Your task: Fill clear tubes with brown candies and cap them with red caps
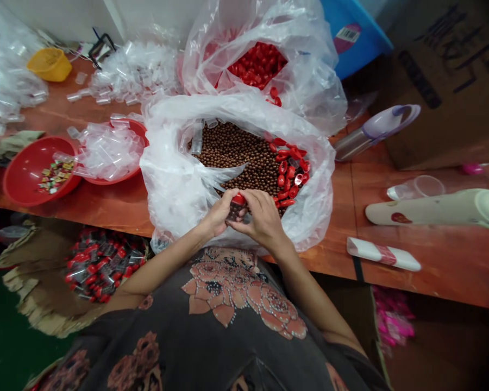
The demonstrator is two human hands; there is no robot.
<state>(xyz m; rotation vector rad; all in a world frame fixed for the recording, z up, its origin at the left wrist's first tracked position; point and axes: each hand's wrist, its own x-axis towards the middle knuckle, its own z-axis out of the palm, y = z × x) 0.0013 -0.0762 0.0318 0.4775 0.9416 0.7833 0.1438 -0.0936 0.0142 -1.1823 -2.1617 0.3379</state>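
Observation:
My left hand (219, 214) and my right hand (262, 217) meet at the near edge of a clear plastic bag (175, 179) full of small brown balls (236, 152). Together they pinch a small tube with a red cap (239, 199); the tube's body is mostly hidden by my fingers. A heap of loose red caps (290, 174) lies on the right side of the brown balls. Behind it, a second clear bag (309, 70) holds many more red caps (258, 64).
A red bowl (20, 179) holds small wrapped sweets, and another red bowl (137, 130) holds clear tubes. A yellow basket (51, 64) stands far left. A cardboard box (28, 282) below the table holds capped tubes. A metal flask (375, 130) and white cylinders (432, 209) lie at right.

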